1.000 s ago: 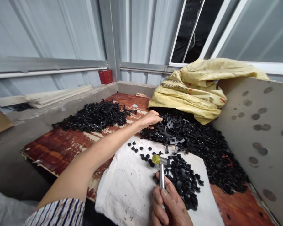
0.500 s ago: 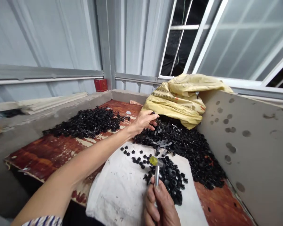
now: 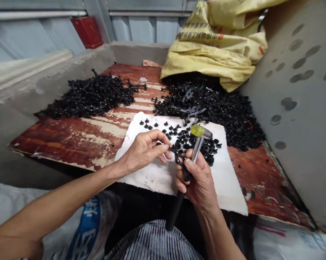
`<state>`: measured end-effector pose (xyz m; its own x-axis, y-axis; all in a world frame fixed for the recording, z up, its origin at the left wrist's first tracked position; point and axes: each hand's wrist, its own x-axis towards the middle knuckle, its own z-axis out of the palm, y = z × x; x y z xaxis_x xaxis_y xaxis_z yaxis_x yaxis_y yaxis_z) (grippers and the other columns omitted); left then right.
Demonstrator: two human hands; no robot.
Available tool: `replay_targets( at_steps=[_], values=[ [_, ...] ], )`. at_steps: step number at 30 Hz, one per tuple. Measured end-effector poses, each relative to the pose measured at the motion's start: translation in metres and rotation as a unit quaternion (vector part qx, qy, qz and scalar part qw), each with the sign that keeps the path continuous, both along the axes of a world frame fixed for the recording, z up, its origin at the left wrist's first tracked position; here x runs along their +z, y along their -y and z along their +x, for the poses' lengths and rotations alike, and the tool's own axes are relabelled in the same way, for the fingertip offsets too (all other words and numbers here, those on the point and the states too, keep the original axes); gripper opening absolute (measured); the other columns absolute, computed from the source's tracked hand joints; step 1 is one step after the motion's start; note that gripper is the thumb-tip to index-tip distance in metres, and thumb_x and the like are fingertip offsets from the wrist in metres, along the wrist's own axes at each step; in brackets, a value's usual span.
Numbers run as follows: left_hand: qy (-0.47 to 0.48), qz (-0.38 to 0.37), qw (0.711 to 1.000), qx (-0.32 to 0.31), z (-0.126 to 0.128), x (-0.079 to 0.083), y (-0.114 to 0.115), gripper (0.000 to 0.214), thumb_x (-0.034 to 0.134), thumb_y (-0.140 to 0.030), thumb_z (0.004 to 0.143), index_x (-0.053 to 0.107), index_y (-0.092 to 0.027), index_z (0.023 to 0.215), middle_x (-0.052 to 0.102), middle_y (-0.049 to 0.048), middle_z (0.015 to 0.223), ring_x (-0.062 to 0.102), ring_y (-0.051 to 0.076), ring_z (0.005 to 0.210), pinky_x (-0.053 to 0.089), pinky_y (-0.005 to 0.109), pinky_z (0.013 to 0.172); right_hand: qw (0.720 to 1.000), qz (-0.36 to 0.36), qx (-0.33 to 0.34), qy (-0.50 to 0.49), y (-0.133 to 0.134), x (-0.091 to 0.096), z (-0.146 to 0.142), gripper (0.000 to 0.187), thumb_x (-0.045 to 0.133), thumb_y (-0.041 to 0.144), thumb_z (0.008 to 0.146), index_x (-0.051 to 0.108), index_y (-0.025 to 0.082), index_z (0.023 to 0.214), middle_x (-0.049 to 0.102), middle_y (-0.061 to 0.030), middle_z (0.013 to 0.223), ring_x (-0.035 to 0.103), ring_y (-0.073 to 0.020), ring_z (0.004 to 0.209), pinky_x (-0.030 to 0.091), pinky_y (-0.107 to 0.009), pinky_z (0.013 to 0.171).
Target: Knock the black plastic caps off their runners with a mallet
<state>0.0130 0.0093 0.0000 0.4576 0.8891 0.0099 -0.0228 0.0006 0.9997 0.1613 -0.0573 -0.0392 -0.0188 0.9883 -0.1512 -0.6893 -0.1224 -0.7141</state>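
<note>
My left hand [image 3: 141,151] pinches one end of a black branched plastic part [image 3: 180,162] between thumb and fingers. The part's lower end meets the fingers of my right hand [image 3: 202,180]. That hand is wrapped round a small hammer [image 3: 197,147] with a yellow face, a metal shaft and a black grip pointing down toward my lap. Behind and below the hammer head, small round black plastic caps [image 3: 212,143] lie heaped and scattered on a white cloth [image 3: 222,180]. My right fingers partly cover the plastic part.
A pile of black plastic parts [image 3: 92,95] lies at the left of the worn red board [image 3: 54,133]. Another black pile [image 3: 227,115] spreads from a yellow sack [image 3: 208,54] at the right. A grey panel [image 3: 300,119] bounds the right side; a red box [image 3: 87,32] stands in the far corner.
My left hand has come back from the right-hand pile with a black plastic part and meets my right hand over the cloth. The view has tilted down.
</note>
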Motion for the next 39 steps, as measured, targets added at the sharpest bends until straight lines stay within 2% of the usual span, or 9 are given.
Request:
replay_targets(
  at_steps=[7, 10, 14, 19, 21, 26, 29, 32, 39],
  values=[
    [-0.007, -0.045, 0.998, -0.034, -0.024, -0.004, 0.008, 0.012, 0.066, -0.018, 0.080, 0.057, -0.015, 0.086, 0.068, 0.0006, 0.067, 0.066, 0.011, 0.060, 0.057, 0.026, 0.064, 0.999, 0.024, -0.018, 0.038, -0.003, -0.004, -0.002, 0.032, 0.080, 0.031, 0.073, 0.053, 0.023, 0.087, 0.067, 0.0071, 0.070, 0.043, -0.0016, 0.036, 0.038, -0.011, 0.030],
    [0.026, -0.134, 0.989, -0.053, -0.031, -0.005, 0.010, 0.017, 0.069, -0.020, 0.079, 0.055, -0.016, 0.089, 0.068, 0.0001, 0.070, 0.067, 0.012, 0.062, 0.057, 0.029, 0.066, 0.998, 0.030, -0.008, 0.058, -0.003, -0.005, -0.002, 0.032, 0.080, 0.031, 0.074, 0.053, 0.023, 0.088, 0.068, 0.0061, 0.070, 0.045, -0.0025, 0.036, 0.039, -0.012, 0.029],
    [0.017, -0.288, 0.949, -0.125, -0.031, -0.003, 0.002, 0.035, 0.080, -0.029, 0.068, 0.060, -0.014, 0.092, 0.067, 0.0026, 0.078, 0.067, 0.015, 0.065, 0.059, 0.032, 0.059, 0.995, 0.037, 0.018, 0.093, -0.001, -0.005, -0.002, 0.030, 0.081, 0.030, 0.074, 0.056, 0.022, 0.087, 0.065, 0.0065, 0.071, 0.047, -0.0032, 0.039, 0.040, -0.012, 0.030],
    [-0.030, -0.289, 0.936, -0.200, -0.022, -0.006, -0.013, 0.039, 0.084, -0.043, 0.064, 0.063, -0.012, 0.077, 0.067, 0.0032, 0.064, 0.062, 0.012, 0.051, 0.054, 0.024, 0.046, 0.990, 0.040, 0.054, 0.123, -0.001, -0.007, -0.002, 0.029, 0.082, 0.031, 0.073, 0.059, 0.021, 0.088, 0.059, 0.0079, 0.063, 0.043, -0.0035, 0.038, 0.040, -0.013, 0.029],
    [-0.012, -0.289, 0.938, -0.191, -0.020, -0.009, -0.014, 0.039, 0.085, -0.042, 0.063, 0.061, -0.013, 0.075, 0.065, 0.0017, 0.059, 0.061, 0.012, 0.047, 0.052, 0.022, 0.044, 0.990, 0.041, 0.046, 0.124, -0.001, -0.007, -0.002, 0.031, 0.081, 0.035, 0.074, 0.058, 0.022, 0.089, 0.059, 0.0074, 0.066, 0.042, -0.0036, 0.038, 0.040, -0.013, 0.029],
    [0.043, -0.307, 0.945, -0.100, -0.023, -0.012, -0.007, 0.035, 0.086, -0.033, 0.062, 0.060, -0.014, 0.074, 0.067, 0.0016, 0.065, 0.062, 0.012, 0.047, 0.055, 0.025, 0.043, 0.992, 0.032, 0.013, 0.124, -0.002, -0.003, -0.003, 0.031, 0.080, 0.033, 0.073, 0.054, 0.023, 0.088, 0.060, 0.0068, 0.075, 0.044, -0.0035, 0.041, 0.039, -0.013, 0.030],
    [0.070, -0.341, 0.932, -0.100, -0.024, -0.011, -0.003, 0.030, 0.083, -0.027, 0.063, 0.060, -0.014, 0.078, 0.068, 0.0022, 0.070, 0.064, 0.014, 0.053, 0.056, 0.027, 0.042, 0.991, 0.027, 0.005, 0.133, -0.003, -0.001, -0.005, 0.031, 0.079, 0.031, 0.073, 0.053, 0.023, 0.087, 0.061, 0.0066, 0.075, 0.044, -0.0036, 0.041, 0.039, -0.014, 0.029],
    [0.061, -0.360, 0.924, -0.114, -0.021, -0.011, -0.002, 0.031, 0.082, -0.029, 0.064, 0.062, -0.014, 0.083, 0.066, 0.0024, 0.067, 0.064, 0.015, 0.054, 0.056, 0.027, 0.041, 0.989, 0.027, 0.000, 0.148, -0.003, -0.002, -0.006, 0.031, 0.080, 0.031, 0.073, 0.053, 0.023, 0.086, 0.060, 0.0076, 0.072, 0.043, -0.0035, 0.039, 0.039, -0.014, 0.028],
    [0.012, -0.329, 0.942, -0.063, -0.018, -0.010, 0.006, 0.039, 0.087, -0.033, 0.059, 0.056, -0.015, 0.075, 0.061, -0.0013, 0.055, 0.059, 0.012, 0.042, 0.050, 0.021, 0.036, 0.982, 0.024, -0.021, 0.185, -0.002, -0.004, -0.013, 0.028, 0.080, 0.034, 0.075, 0.056, 0.022, 0.085, 0.057, 0.0077, 0.067, 0.041, -0.0025, 0.035, 0.038, -0.014, 0.027]
  ],
)
